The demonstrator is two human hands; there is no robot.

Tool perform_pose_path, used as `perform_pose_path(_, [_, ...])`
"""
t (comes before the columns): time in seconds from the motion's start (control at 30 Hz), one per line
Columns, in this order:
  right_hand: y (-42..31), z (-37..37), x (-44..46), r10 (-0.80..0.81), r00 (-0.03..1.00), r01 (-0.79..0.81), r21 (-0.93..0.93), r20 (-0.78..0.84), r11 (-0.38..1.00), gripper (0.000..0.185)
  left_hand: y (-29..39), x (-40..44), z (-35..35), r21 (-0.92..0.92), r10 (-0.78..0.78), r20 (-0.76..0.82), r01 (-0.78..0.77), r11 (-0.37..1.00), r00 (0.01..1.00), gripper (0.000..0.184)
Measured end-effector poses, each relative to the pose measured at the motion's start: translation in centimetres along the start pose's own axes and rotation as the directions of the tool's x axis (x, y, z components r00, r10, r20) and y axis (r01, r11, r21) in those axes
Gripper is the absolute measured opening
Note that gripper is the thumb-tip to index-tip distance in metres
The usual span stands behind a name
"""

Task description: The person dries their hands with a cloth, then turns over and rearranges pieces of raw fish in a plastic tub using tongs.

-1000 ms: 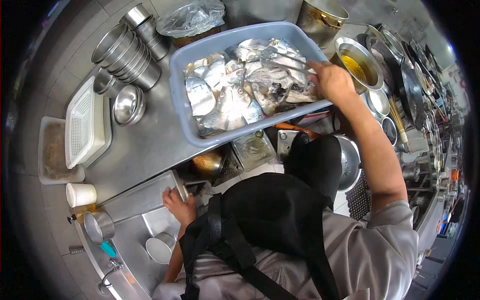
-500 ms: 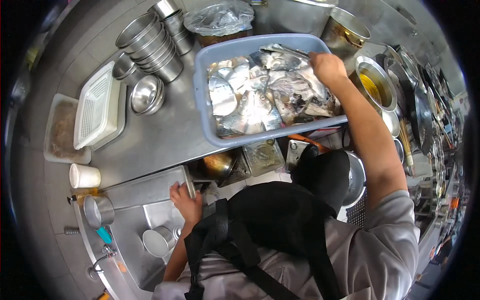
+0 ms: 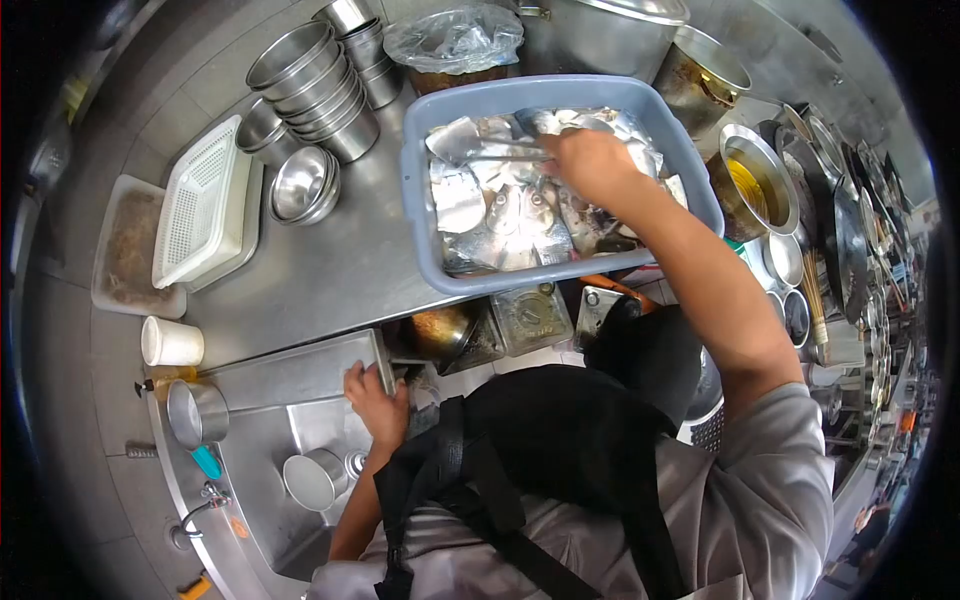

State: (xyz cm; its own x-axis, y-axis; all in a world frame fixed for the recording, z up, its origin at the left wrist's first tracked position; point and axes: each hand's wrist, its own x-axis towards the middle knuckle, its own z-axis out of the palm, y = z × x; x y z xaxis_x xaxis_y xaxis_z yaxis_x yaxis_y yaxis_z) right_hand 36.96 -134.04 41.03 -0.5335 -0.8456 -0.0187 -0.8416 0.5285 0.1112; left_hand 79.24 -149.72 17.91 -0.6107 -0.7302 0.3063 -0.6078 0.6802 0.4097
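Note:
A blue-grey plastic tub [image 3: 412,215] holds cut fish [image 3: 515,215], with heads and silvery pieces heaped together. My right hand [image 3: 595,165] is over the tub, closed round the handle of a metal spatula [image 3: 457,142]. The spatula's broad blade points left and lies on or just above the fish near the tub's left side. Lower down, my left hand [image 3: 378,405] has its fingers hooked over the raised metal edge of the sink [image 3: 383,362].
Stacked steel pots [image 3: 312,85] and small bowls [image 3: 303,185] stand left of the tub, beside white baskets [image 3: 205,205]. A pot of yellow liquid [image 3: 748,185] is at right. A bag-lined container [image 3: 455,45] sits behind. The sink contains a round pot [image 3: 315,480].
My right hand has moved left and towards me with the spatula, from the tub's far right corner to its middle. My left hand stays on the sink edge.

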Motion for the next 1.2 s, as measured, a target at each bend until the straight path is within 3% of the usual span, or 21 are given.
perform_pose_path(0.07, [0.7, -0.8, -1.3, 0.111, 0.993, -0.109, 0.036, -0.036, 0.993, 0.032, 0.1, -0.1, 0.0, 0.001, -0.001, 0.003, 0.001, 1.0, 1.0, 0.059])
perform_pose_path(0.17, [2.7, -0.3, -1.1, 0.132, 0.989, -0.128, 0.063, -0.062, 0.99, 0.033, 0.4, 0.0, -0.3, -0.001, -0.025, 0.019, 0.025, 1.0, 1.0, 0.058])
perform_pose_path(0.3, [-0.6, 0.4, 1.9, 0.152, 0.981, -0.167, 0.125, 0.125, 0.978, 0.028, 0.3, 0.1, -0.2, 0.008, 0.023, 0.008, -0.023, 1.0, 1.0, 0.057])
perform_pose_path(0.43, [-2.5, 5.8, 5.5, 0.239, 0.97, -0.242, 0.34, 0.052, 0.909, 0.035, 0.2, 0.0, 0.0, -0.008, 0.042, 0.005, -0.042, 0.999, 0.999, 0.055])
perform_pose_path(0.57, [1.0, 1.7, 1.1, 0.191, 0.977, -0.207, 0.201, 0.096, 0.957, 0.037, -0.4, 0.0, 0.2, -0.014, 0.022, 0.024, -0.022, 1.0, 0.999, 0.055])
perform_pose_path(0.63, [3.5, -0.2, -1.8, 0.301, 0.942, -0.303, -0.007, 0.147, 0.953, 0.036, 0.2, 0.1, -0.1, -0.006, 0.021, 0.003, -0.021, 1.0, 1.0, 0.054])
perform_pose_path(0.8, [7.3, -0.3, -6.7, 0.26, 0.965, -0.261, -0.185, -0.028, 0.947, 0.036, 0.0, 0.0, 0.1, 0.005, 0.039, -0.037, -0.039, 0.999, 0.999, 0.052])
perform_pose_path(0.97, [8.6, 3.0, -3.5, 0.3, 0.953, -0.303, -0.133, -0.043, 0.944, 0.028, 0.0, 0.1, 0.1, 0.035, 0.052, -0.031, -0.051, 0.998, 0.998, 0.052])
perform_pose_path(1.03, [9.5, 3.7, -2.2, 0.356, 0.929, -0.358, 0.005, -0.102, 0.934, 0.024, 0.0, 0.1, 0.1, 0.029, 0.059, -0.036, -0.058, 0.998, 0.998, 0.053])
perform_pose_path(1.07, [10.2, 3.9, -2.0, 0.293, 0.927, -0.289, 0.051, -0.234, 0.956, 0.022, -0.1, 0.1, 0.1, 0.019, 0.064, -0.037, -0.063, 0.998, 0.997, 0.054])
perform_pose_path(1.17, [7.5, 2.5, -2.0, 0.356, 0.898, -0.315, 0.189, -0.257, 0.93, 0.02, -0.1, 0.0, -0.1, -0.009, 0.045, 0.008, -0.045, 0.999, 0.999, 0.056])
perform_pose_path(1.2, [5.6, 1.9, -2.2, 0.322, 0.93, -0.305, 0.114, -0.18, 0.945, 0.017, 0.0, 0.0, -0.1, -0.011, 0.05, 0.011, -0.05, 0.999, 0.999, 0.056])
